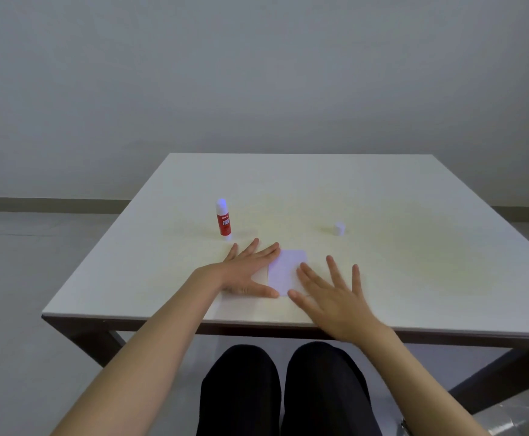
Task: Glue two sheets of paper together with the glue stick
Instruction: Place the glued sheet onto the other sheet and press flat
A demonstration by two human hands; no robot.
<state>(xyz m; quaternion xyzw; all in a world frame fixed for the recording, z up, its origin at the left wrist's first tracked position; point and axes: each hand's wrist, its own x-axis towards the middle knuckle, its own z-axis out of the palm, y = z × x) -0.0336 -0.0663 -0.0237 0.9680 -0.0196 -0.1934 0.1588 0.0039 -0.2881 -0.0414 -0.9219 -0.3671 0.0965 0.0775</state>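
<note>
A small white paper (283, 270) lies flat on the white table (382, 247) near its front edge; I cannot tell whether it is one sheet or two stacked. My left hand (249, 272) lies flat with fingers spread, its fingertips and thumb touching the paper's left edge. My right hand (332, 294) is spread flat at the paper's right side, its fingers over the lower right corner. The red and white glue stick (223, 219) stands upright without its cap, behind my left hand. Its white cap (339, 228) sits apart at the right.
The table's front edge (225, 320) runs just below my wrists, with dark legs beneath. My knees in dark trousers (285, 388) are under it. A grey wall and floor lie behind.
</note>
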